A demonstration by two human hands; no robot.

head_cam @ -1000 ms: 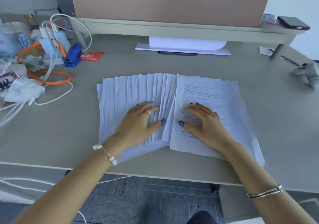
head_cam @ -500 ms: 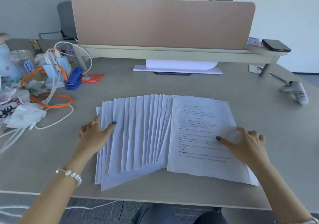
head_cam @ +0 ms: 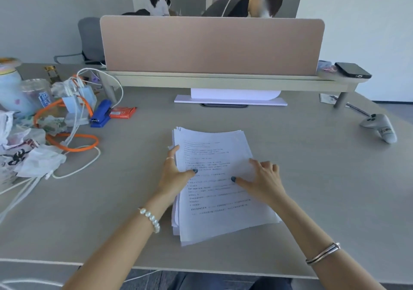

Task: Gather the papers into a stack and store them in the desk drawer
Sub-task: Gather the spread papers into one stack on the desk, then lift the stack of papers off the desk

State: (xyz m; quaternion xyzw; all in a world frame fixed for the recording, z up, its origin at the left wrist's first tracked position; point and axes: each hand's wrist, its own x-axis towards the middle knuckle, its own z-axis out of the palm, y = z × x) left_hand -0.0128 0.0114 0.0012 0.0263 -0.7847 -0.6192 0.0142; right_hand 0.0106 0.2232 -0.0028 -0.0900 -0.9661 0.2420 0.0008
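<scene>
The white papers (head_cam: 220, 213) lie as one rough stack on the grey desk (head_cam: 312, 178), printed text facing up, with some sheet edges sticking out along the left and bottom. My left hand (head_cam: 175, 173) presses against the stack's left edge, thumb on top of the top sheet. At the right edge my right hand (head_cam: 262, 181) has its thumb on the top sheet and its fingers curled at the side. No drawer is in view.
Cables, an orange cord (head_cam: 73, 142), a blue stapler (head_cam: 100, 113), a red packet (head_cam: 122, 112) and crumpled wrappers crowd the left side. A white monitor base (head_cam: 230, 100) sits under a shelf with a divider panel. A grey controller (head_cam: 380, 128) lies far right, a phone (head_cam: 353, 70) on the shelf.
The fanned-out sheets have been pushed together into one stack. My left hand slid right, my right hand slid left, and both now clasp the stack's sides.
</scene>
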